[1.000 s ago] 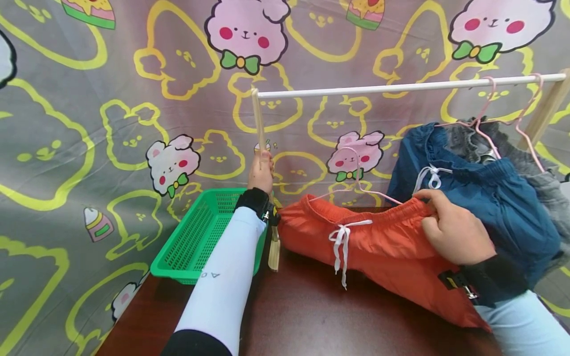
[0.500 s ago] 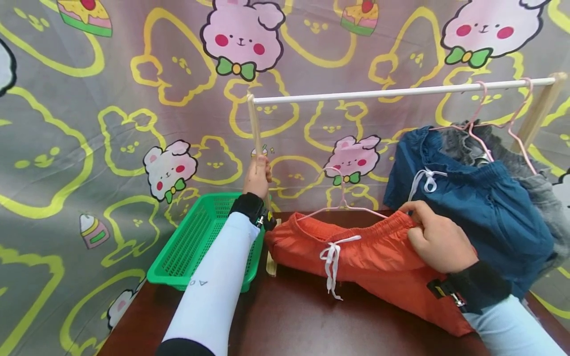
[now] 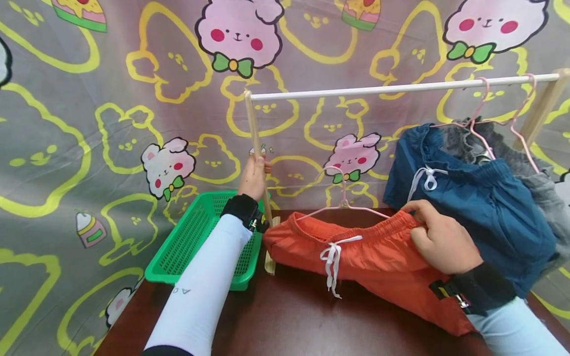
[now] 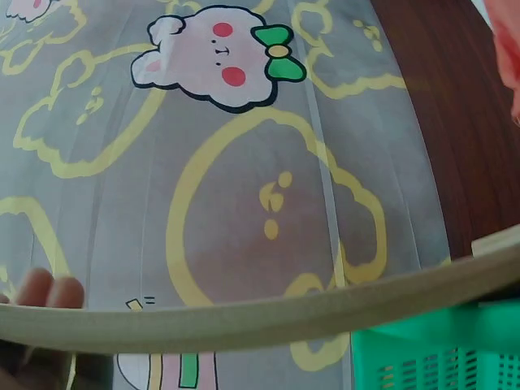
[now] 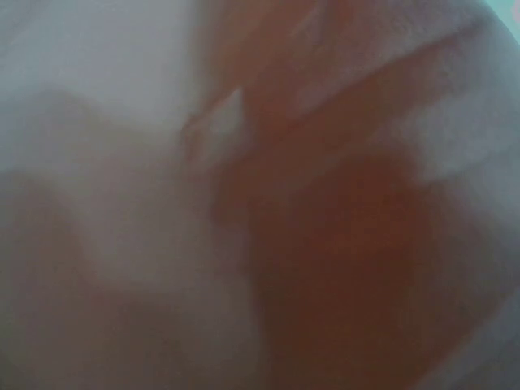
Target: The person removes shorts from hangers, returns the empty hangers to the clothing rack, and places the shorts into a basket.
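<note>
In the head view my left hand [image 3: 253,178] grips the left wooden post [image 3: 252,121] of a clothes rack, and the left wrist view shows fingertips [image 4: 50,290] past the post's edge. My right hand [image 3: 445,237] pinches the waistband of orange shorts [image 3: 378,247] at its right end. A white drawstring [image 3: 331,262] is tied in a bow at their front. A pink hanger [image 3: 343,198] rises out of the waistband, its hook below the rack's white rail [image 3: 356,92]. The right wrist view is blurred by close cloth and skin.
Blue shorts [image 3: 463,207] and grey shorts [image 3: 534,198] hang on pink hangers at the rail's right end. Left of the post stands a green plastic basket [image 3: 162,272] on the dark brown table [image 3: 303,316]. A cartoon-print curtain [image 3: 178,89] covers the back.
The orange shorts and their hanger have come down slightly and to the left with my right hand. My left hand has stayed on the post. The view has shifted a little.
</note>
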The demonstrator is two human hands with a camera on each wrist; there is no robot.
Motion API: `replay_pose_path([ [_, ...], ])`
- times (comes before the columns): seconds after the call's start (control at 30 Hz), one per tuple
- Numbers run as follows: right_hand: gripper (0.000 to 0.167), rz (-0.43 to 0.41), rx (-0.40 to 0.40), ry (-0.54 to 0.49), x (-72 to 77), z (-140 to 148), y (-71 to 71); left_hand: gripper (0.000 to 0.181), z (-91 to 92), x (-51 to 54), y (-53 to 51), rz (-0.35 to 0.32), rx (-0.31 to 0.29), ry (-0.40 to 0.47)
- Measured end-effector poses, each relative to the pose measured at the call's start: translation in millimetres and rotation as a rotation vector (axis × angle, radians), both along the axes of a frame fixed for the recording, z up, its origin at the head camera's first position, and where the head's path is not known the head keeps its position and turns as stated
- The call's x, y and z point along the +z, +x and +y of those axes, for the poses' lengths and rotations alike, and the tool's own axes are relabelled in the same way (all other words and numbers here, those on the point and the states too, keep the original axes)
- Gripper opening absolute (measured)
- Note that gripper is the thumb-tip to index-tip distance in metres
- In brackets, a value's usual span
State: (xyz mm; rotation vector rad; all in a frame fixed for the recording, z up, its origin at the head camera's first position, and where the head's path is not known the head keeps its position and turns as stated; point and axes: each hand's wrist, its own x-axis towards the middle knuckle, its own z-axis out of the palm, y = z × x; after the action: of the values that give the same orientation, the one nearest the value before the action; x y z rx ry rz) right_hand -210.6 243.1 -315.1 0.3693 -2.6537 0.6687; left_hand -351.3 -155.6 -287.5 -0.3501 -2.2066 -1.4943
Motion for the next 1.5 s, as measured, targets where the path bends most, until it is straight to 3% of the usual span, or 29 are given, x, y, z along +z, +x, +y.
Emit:
replay_pose_path([
  [0.17, 0.044, 0.032, 0.019, -0.008, 0.4, 0, 1.6, 0.042, -6.1, -4.4, 11.3, -0.048, 0.028, -0.082],
  [0.3, 0.044, 0.039, 0.03, -0.014, 1.6, 2, 4.1, 0.048, -9.0, -7.4, 20.5, -0.062, 0.014, -0.124],
  [0.6, 0.045, -0.012, 0.044, -0.05, 5.9, 2, 5.9, 0.062, -17.3, -4.5, 49.2, -0.036, -0.059, -0.195],
  [0.77, 0.045, -0.01, 0.046, -0.062, 4.7, 2, 6.6, 0.062, -20.5, -7.9, 63.5, -0.008, -0.078, -0.234],
  [1.03, 0.044, -0.009, 0.037, -0.066, 5.8, 3, 8.8, 0.068, -20.2, -17.7, 77.7, -0.025, -0.085, -0.406],
  [1.5, 0.042, -0.006, 0.046, -0.09, 9.3, 4, 14.8, 0.049, -2.9, -26.4, 94.4, -0.053, -0.291, -0.615],
])
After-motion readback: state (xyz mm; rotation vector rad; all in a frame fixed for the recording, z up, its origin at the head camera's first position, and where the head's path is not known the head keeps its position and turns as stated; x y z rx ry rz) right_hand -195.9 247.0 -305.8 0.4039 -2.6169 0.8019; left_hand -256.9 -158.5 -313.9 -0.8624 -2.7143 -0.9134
